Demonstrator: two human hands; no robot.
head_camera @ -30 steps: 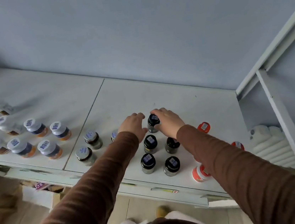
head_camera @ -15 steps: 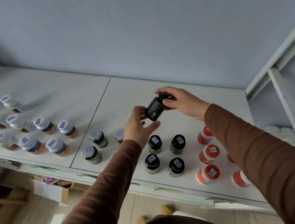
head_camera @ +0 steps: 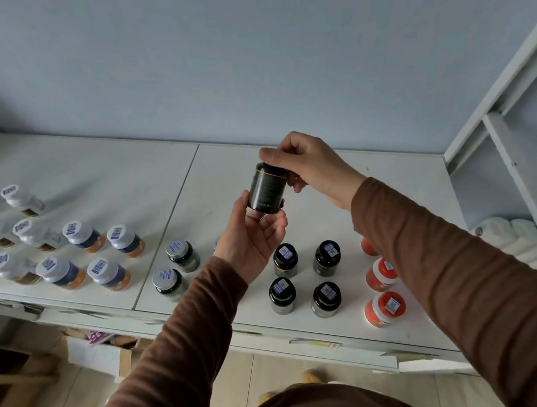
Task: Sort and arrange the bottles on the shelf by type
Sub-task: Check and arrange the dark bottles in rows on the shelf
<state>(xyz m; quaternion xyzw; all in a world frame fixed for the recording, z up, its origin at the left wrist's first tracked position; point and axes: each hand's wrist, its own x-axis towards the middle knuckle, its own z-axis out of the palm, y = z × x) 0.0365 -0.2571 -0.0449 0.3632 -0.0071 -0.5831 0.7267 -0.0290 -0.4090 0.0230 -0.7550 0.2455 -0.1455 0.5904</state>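
Hands first: both of mine are raised above the white shelf, sharing one black bottle held in the air. My right hand curls its fingers and thumb around the bottle's top. My left hand cradles the base from below, palm up, thumb against the side and fingers loosely curved beneath.

On the shelf under my hands, four black-lid bottles stand in a square. Just right of them, orange bottles line up near to far, partly hidden by my right sleeve. Left of the square stand two grey-lid jars. Farther left sit white-lid bottles, some with orange bases.
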